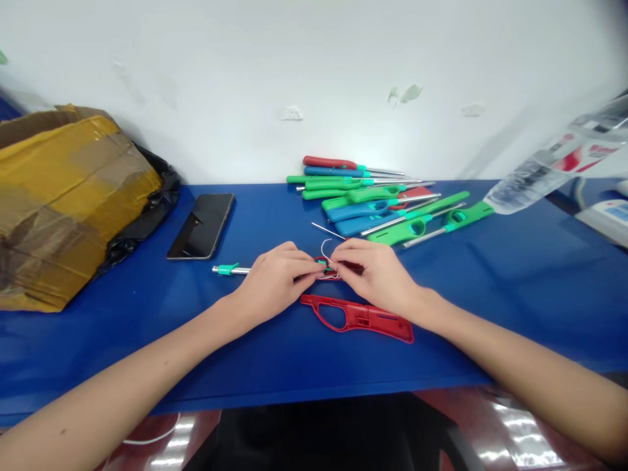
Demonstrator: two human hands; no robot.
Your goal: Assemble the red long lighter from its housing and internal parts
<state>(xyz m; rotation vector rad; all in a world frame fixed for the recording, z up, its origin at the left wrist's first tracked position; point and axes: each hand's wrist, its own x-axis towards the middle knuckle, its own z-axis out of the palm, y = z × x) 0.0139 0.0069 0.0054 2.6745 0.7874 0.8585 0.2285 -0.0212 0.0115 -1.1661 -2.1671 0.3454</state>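
Over the blue table, my left hand (279, 278) and my right hand (370, 271) meet with pinched fingers at a red lighter shell (330, 277), which they partly hide. Thin white wire (324, 245) curls up between the fingertips, beside a small teal part. The exact piece in each pinch is too small to tell. A metal tube with a teal collar (228, 269) sticks out to the left from under my left hand. Nearer the front edge lies an open red shell half (367, 318), its inside facing up. A thin metal rod (328, 230) lies behind the hands.
Green, blue and red lighters (363, 196) are piled by the wall. A black phone (202, 226) and a taped cardboard box (73, 203) are at the left. On the right, a clear plastic bottle (549, 163) leans near a white device (608, 216).
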